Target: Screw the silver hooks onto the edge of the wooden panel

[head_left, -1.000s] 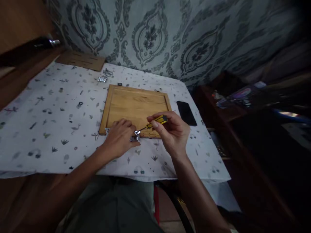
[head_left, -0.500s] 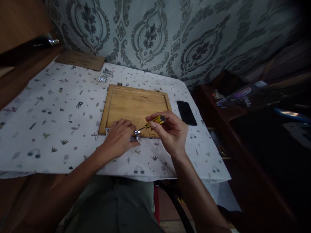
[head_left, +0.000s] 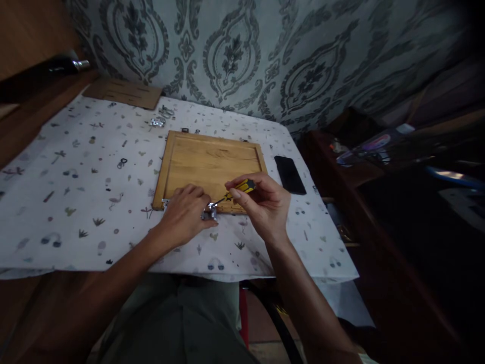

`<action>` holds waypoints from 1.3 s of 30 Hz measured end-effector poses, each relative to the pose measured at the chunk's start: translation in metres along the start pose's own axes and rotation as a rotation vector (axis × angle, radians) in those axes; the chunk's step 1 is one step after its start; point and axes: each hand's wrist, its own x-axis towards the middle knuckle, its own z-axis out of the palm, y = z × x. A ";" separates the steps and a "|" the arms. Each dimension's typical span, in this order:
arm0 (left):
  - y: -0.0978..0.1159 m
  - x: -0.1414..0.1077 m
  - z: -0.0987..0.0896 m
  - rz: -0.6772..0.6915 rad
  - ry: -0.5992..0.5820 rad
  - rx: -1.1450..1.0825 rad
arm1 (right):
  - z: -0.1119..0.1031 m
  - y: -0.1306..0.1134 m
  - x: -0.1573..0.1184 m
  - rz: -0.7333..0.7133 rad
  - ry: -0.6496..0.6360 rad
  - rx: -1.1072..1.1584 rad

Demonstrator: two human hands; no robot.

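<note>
Chrome hinge (head_left: 209,214), apparently a cabinet type, is clamped between thumb and fingers of the left hand (head_left: 184,215) at the near edge of a framed wooden panel (head_left: 214,162). A yellow-and-black screwdriver (head_left: 241,189) is pinched by the right hand (head_left: 270,206), its tip held at the hinge. A black smartphone (head_left: 290,175) is seen to the right.

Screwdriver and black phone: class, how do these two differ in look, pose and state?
The screwdriver is slender, with a yellow-and-black handle; the black phone is a broad, flat rectangle.
The screwdriver slants, its tip at the metal fitting; the black phone lies flat on the patterned cloth.
The screwdriver is held in the right grip; the black phone is untouched.
Both show black.
</note>
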 end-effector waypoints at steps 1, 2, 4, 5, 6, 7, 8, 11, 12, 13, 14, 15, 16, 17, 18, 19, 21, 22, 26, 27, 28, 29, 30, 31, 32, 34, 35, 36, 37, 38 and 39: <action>0.000 0.000 0.000 0.000 0.000 0.002 | 0.001 0.000 0.000 -0.001 0.004 0.002; 0.000 0.000 0.000 0.001 -0.001 0.005 | 0.002 0.001 0.001 -0.007 0.009 0.001; 0.000 0.000 0.001 0.002 -0.001 0.014 | 0.004 0.001 0.002 -0.026 0.025 -0.004; 0.000 0.000 0.001 0.003 0.002 0.017 | 0.005 0.002 0.002 -0.033 0.031 -0.004; 0.000 0.000 0.001 0.006 0.008 0.019 | 0.005 0.002 0.003 -0.036 0.033 -0.003; 0.000 0.000 0.001 0.010 0.014 0.020 | 0.005 0.003 0.004 -0.030 0.032 -0.002; -0.001 0.000 0.002 0.013 0.020 0.020 | 0.004 0.003 0.004 -0.017 0.024 -0.003; -0.002 0.000 0.002 0.016 0.025 0.019 | 0.000 0.002 0.006 0.019 -0.034 -0.007; -0.002 0.000 0.003 0.018 0.026 0.020 | -0.002 0.001 0.006 0.022 -0.058 -0.004; -0.002 0.000 0.003 0.021 0.027 0.023 | -0.004 0.000 0.006 0.024 -0.082 0.002; -0.002 0.000 0.003 0.024 0.030 0.028 | -0.005 -0.001 0.006 0.024 -0.101 0.008; -0.003 0.000 0.003 0.027 0.032 0.034 | -0.007 -0.001 0.006 0.025 -0.115 0.008; -0.003 0.000 0.004 0.030 0.034 0.039 | -0.008 -0.002 0.007 0.025 -0.118 -0.003; -0.003 0.000 0.004 0.030 0.034 0.042 | -0.008 -0.003 0.008 0.020 -0.108 -0.024; -0.003 0.000 0.004 0.028 0.033 0.043 | -0.008 -0.004 0.009 0.008 -0.084 -0.053; -0.002 0.000 0.004 0.026 0.032 0.041 | -0.007 -0.005 0.010 -0.011 -0.051 -0.083; -0.002 -0.001 0.003 0.026 0.028 0.034 | -0.004 -0.005 0.013 -0.039 0.015 -0.127; -0.002 -0.001 0.003 0.024 0.024 0.031 | -0.003 -0.006 0.015 -0.042 0.034 -0.134; -0.001 -0.001 0.001 0.010 0.010 0.022 | -0.001 -0.005 0.017 0.014 0.012 -0.073; -0.001 -0.001 0.001 0.011 0.011 0.022 | -0.002 -0.005 0.016 0.036 -0.018 -0.033; -0.001 -0.001 0.001 0.016 0.014 0.024 | -0.003 -0.004 0.016 0.059 -0.055 0.012; -0.001 -0.001 0.001 0.022 0.020 0.028 | -0.004 -0.004 0.015 0.078 -0.097 0.058; -0.002 -0.001 0.002 0.027 0.025 0.033 | -0.006 -0.004 0.015 0.095 -0.140 0.098; -0.002 -0.001 0.002 0.030 0.029 0.038 | -0.007 -0.004 0.014 0.109 -0.181 0.128; -0.002 0.000 0.002 0.032 0.033 0.043 | -0.008 -0.005 0.014 0.117 -0.210 0.149; -0.002 -0.001 0.002 0.035 0.035 0.044 | -0.008 -0.006 0.014 0.140 -0.240 0.167; -0.002 -0.001 0.002 0.036 0.034 0.044 | -0.007 -0.006 0.014 0.150 -0.239 0.169; -0.002 -0.001 0.002 0.036 0.034 0.043 | -0.005 -0.006 0.014 0.154 -0.221 0.166; -0.002 -0.001 0.002 0.034 0.034 0.040 | -0.003 -0.006 0.014 0.150 -0.190 0.155; -0.002 -0.001 0.003 0.033 0.034 0.036 | 0.000 -0.005 0.014 0.140 -0.156 0.139; -0.002 -0.001 0.003 0.033 0.033 0.030 | 0.003 -0.004 0.014 0.126 -0.124 0.125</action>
